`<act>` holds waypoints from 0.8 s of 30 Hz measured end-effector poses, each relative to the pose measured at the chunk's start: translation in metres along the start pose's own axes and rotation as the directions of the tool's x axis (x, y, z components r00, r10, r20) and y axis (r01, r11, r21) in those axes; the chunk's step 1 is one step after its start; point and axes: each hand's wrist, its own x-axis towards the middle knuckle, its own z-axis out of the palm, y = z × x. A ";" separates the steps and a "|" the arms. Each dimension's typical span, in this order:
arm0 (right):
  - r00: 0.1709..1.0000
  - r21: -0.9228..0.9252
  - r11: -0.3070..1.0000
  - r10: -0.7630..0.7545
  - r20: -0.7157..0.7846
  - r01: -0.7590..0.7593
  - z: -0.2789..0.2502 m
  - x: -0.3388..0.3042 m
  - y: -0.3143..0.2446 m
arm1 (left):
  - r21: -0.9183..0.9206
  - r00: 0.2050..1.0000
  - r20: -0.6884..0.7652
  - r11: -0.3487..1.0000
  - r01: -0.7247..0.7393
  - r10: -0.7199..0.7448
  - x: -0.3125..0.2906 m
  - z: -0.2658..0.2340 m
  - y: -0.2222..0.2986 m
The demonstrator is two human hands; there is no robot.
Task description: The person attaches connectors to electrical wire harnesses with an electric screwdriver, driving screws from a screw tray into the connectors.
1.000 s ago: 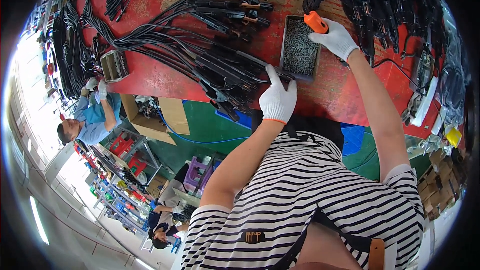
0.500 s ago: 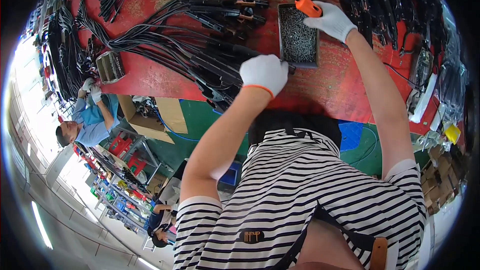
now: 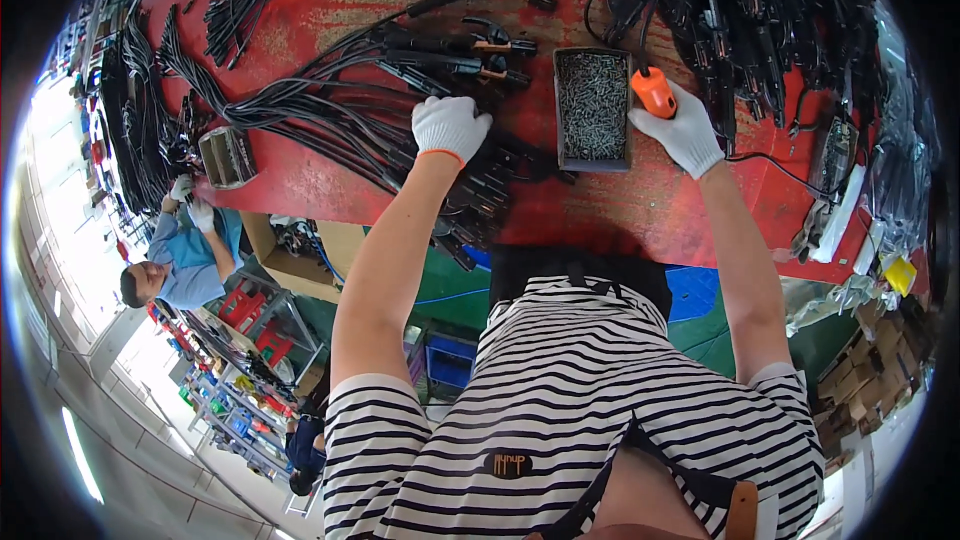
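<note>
In a white glove, my left hand (image 3: 448,130) is closed over the bundle of black cables and black clamp-like holders (image 3: 470,195) on the red table. Its curled fingers hide whatever is in their grip. My right hand (image 3: 684,130), gloved too, grips an orange electric screwdriver (image 3: 654,92) just right of the screw box. From the tool's far end a black cord (image 3: 645,40) loops upward. Between my hands stands an open box (image 3: 592,164) filled with small silvery screws (image 3: 592,105).
More black holders with copper-coloured jaws (image 3: 490,45) lie beyond my left hand. A dark heap of similar parts (image 3: 760,30) covers the far right. A small divided box (image 3: 228,157) stands at left, near a co-worker (image 3: 180,260) in blue. Clear plastic bags (image 3: 885,180) lie at the right edge.
My left hand has moved left and away from the screw box, onto the bundle. My right hand has shifted right and nearer with the screwdriver, leaving the box's top uncovered.
</note>
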 end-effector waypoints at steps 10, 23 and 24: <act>0.992 0.401 0.911 0.120 -0.027 -0.099 0.010 -0.040 0.021 | 0.162 0.973 -0.156 0.976 -0.142 0.167 0.021 -0.002 0.003; 0.981 0.435 0.893 0.173 -0.092 -0.117 0.021 -0.005 -0.055 | -0.304 0.762 -0.647 0.906 -0.294 0.031 0.110 -0.038 -0.027; 0.979 0.495 0.858 0.191 -0.066 -0.134 0.022 -0.004 -0.060 | -0.286 0.785 -0.610 0.893 -0.347 0.110 0.101 -0.030 -0.032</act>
